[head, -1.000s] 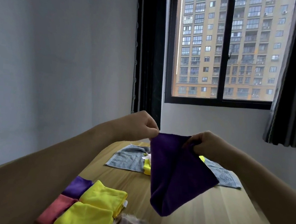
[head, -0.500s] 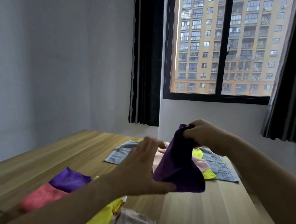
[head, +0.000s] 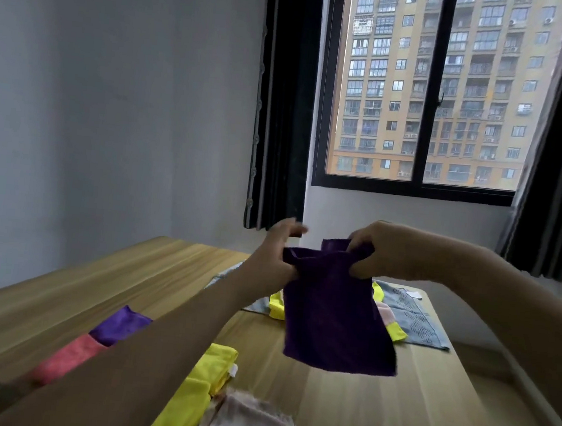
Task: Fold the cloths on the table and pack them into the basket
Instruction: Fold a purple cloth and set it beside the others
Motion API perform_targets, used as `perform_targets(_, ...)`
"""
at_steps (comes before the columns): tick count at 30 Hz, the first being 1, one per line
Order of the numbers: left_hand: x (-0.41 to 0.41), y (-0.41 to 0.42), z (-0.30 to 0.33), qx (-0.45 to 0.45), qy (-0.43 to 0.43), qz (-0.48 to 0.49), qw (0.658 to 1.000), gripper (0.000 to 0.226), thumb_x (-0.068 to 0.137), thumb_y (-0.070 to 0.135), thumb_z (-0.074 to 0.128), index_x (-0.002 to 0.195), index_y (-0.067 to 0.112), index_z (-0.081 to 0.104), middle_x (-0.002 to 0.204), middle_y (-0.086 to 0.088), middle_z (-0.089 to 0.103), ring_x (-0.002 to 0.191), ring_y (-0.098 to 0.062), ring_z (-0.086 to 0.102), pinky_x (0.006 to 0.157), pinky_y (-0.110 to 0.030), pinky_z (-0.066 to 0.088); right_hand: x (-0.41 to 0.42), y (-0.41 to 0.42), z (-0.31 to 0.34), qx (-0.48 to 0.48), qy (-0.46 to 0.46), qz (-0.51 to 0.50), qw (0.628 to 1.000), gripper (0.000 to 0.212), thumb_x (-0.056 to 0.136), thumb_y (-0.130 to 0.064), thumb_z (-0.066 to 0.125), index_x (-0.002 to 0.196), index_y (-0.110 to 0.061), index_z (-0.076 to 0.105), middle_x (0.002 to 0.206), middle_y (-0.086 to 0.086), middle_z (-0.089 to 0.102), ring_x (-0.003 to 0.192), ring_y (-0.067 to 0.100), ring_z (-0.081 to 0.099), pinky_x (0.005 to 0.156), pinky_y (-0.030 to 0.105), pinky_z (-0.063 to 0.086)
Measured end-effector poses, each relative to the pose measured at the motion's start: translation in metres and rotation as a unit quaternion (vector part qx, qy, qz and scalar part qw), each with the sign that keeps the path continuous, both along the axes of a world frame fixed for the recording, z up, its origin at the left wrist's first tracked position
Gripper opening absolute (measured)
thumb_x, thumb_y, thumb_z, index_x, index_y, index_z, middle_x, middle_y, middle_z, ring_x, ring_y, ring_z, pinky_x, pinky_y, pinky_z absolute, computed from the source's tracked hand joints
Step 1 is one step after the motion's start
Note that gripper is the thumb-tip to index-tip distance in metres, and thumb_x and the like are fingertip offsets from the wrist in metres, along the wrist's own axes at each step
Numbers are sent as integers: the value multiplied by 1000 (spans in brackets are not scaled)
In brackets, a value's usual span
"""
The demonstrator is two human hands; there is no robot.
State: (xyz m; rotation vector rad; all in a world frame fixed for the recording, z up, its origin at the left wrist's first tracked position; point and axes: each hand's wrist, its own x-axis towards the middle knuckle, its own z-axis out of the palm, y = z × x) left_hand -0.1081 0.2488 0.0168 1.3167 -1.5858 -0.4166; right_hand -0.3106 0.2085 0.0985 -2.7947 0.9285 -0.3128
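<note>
Head view, forward over table

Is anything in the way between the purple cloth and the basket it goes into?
Cannot be settled: no basket is in view. Both hands, left hand and right hand, hold the purple cloth above the table.

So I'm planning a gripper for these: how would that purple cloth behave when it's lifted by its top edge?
Probably floppy: the purple cloth hangs limp below the left hand and right hand, which pinch its top edge. Likely light, since a pinch at each upper corner carries it clear of the table. Its soft, matte surface suggests it won't slip easily.
</note>
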Motion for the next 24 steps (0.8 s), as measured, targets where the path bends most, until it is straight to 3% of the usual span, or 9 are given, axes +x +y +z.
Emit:
perform_targets(2, 1, -7, 14, 38, -78, -69, 994, 80, 82, 9, 70, 144, 41, 30, 149, 16, 25, 133, -8, 35, 103, -27, 42, 2, 6, 5, -17, 21, 21, 999, 11, 82, -19, 64, 74, -26, 67, 89, 1, 69, 72, 13, 60, 75, 34, 52)
perform_targets(4, 0, -12, 22, 95, -141, -110, 979, 75, 80, 4, 63, 141, 41, 39, 155, 18, 22, 141, -14, 28, 110, -40, 39, 1, 8, 9, -29, 36, 26, 999, 14, 82, -19, 63, 73, -28, 66, 88, 0, 69, 68, 8, 57, 71, 30, 50)
perform_targets(6, -2, -14, 23, 129, -154, -127, 971, 56, 74, 9, 56, 127, 25, 57, 148, 13, 37, 132, -16, 41, 105, -42, 44, -4, 6, 10, -35, 37, 15, 999, 10, 84, -19, 61, 80, -27, 67, 87, -4, 69, 72, 9, 60, 75, 28, 51)
perform_targets(9, -7, -10, 22, 140, -70, -140, 978, 50, 66, 11, 48, 111, 6, 66, 121, 7, 61, 99, -16, 61, 85, -33, 53, -13, -1, 10, -46, 40, 0, 998, 12, 86, -20, 60, 92, -17, 71, 91, -3, 68, 84, 16, 64, 86, 37, 54)
perform_targets(11, -10, -6, 25, 150, -47, -126, 979, 53, 63, 11, 46, 110, -2, 67, 123, 11, 60, 95, -15, 62, 82, -30, 53, -16, -3, 10, -47, 42, 4, 998, 13, 87, -21, 61, 94, -17, 71, 94, -2, 68, 86, 17, 63, 88, 39, 53)
perform_targets(14, -11, -4, 27, 172, -56, -108, 978, 49, 65, 17, 48, 101, -10, 67, 130, 9, 57, 97, -19, 60, 88, -35, 51, -19, -5, 9, -48, 35, 20, 998, 12, 87, -19, 61, 91, -20, 72, 98, -5, 67, 88, 15, 62, 89, 38, 52)
perform_targets(16, -10, -2, 27, 182, -72, -95, 976, 45, 68, 22, 51, 96, -10, 67, 123, 0, 62, 93, -20, 61, 88, -36, 51, -21, -5, 8, -43, 26, 27, 998, 14, 88, -18, 62, 95, -21, 73, 99, -6, 67, 90, 14, 62, 90, 36, 51)
perform_targets(20, -4, 4, 25, 89, -206, -36, 974, 24, 89, 26, 54, 74, 10, 64, 71, -5, 59, 63, -12, 51, 64, -31, 43, -21, -11, 0, -60, -11, 25, 998, 14, 86, -19, 63, 96, -19, 74, 96, -8, 65, 87, 12, 62, 88, 38, 52)
perform_targets(24, 0, 7, 27, -14, -281, 0, 960, 32, 98, 32, 52, 74, 13, 60, 69, -5, 57, 59, -11, 49, 58, -28, 41, -16, -12, -18, -58, -81, 27, 995, 9, 80, -15, 66, 86, -22, 67, 91, -6, 60, 80, 13, 59, 79, 34, 53)
